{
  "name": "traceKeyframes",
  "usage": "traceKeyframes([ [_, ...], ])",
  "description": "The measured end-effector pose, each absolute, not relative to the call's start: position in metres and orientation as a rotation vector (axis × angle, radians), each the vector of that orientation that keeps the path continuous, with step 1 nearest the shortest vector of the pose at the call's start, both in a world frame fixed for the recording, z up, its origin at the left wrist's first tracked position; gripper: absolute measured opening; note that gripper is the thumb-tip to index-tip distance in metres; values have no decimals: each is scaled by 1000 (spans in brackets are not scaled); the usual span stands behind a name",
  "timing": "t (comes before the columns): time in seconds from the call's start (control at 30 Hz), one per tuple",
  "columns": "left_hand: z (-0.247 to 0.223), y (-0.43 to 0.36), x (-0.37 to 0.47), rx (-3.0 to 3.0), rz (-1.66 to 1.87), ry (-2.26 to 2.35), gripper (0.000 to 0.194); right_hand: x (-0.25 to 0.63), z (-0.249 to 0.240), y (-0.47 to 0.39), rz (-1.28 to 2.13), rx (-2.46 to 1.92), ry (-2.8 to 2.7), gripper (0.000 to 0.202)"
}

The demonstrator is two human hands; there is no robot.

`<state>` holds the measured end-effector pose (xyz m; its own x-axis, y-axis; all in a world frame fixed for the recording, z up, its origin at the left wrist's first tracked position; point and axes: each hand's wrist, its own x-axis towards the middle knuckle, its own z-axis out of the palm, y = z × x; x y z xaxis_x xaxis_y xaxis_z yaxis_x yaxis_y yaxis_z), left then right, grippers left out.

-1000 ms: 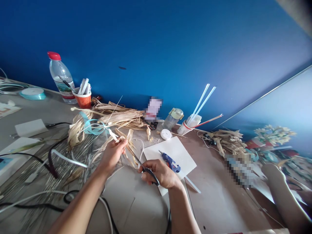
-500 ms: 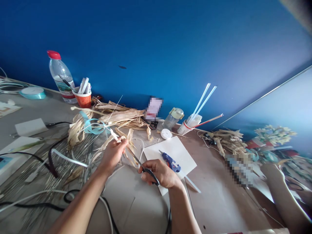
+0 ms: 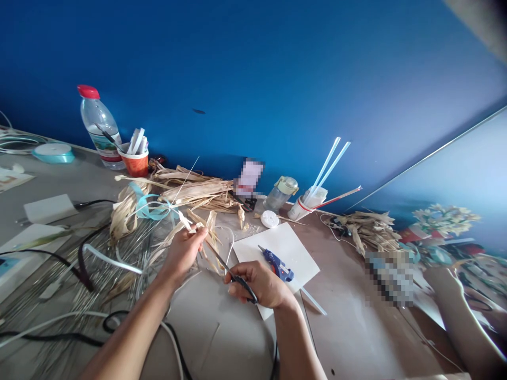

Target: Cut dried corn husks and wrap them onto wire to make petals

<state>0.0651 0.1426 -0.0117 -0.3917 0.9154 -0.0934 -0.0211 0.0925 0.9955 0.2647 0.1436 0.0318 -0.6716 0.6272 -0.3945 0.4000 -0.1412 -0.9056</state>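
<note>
My left hand [image 3: 184,250] is closed, pinching a piece of pale dried corn husk [image 3: 185,221] between thumb and fingers. In my right hand [image 3: 253,285] is a pair of dark-handled scissors [image 3: 240,279], its fingers wrapped around the handles. The blades point up and left, their tips close to my left fingertips; whether they touch the husk is hard to make out. Loose strips of husk [image 3: 212,221] lie just beyond both hands. To the right of my right hand, a blue glue gun [image 3: 277,264] rests on a white sheet [image 3: 304,258], a clear glue stick [image 3: 312,301] at its rear.
Thin wires [image 3: 87,285] and cables spread across the left side. A husk bundle [image 3: 198,190], teal ribbon [image 3: 152,207], plastic bottle [image 3: 101,126], orange cup [image 3: 135,162], glass jar [image 3: 280,194] and paper cup [image 3: 303,207] line the back. Another person's arm [image 3: 455,311] is at far right.
Both hands keep nearly the same pose, the scissors still close to the left fingertips. The view has shifted very slightly.
</note>
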Motion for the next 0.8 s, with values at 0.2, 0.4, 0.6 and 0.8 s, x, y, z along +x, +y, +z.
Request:
traceKeyframes([
  [0.2,-13,143,63,874,1426,1512,28,263,32,143,1894,-1195,-1957,18],
  [0.4,-14,144,62,872,1422,1526,28,265,28,144,1891,-1223,-2000,20],
  [0.6,-17,144,60,895,1421,1523,27,267,25,146,1861,-1252,-2035,20],
  [0.8,-19,146,60,873,1421,1522,26,271,18,148,1826,-1187,-2091,20],
])
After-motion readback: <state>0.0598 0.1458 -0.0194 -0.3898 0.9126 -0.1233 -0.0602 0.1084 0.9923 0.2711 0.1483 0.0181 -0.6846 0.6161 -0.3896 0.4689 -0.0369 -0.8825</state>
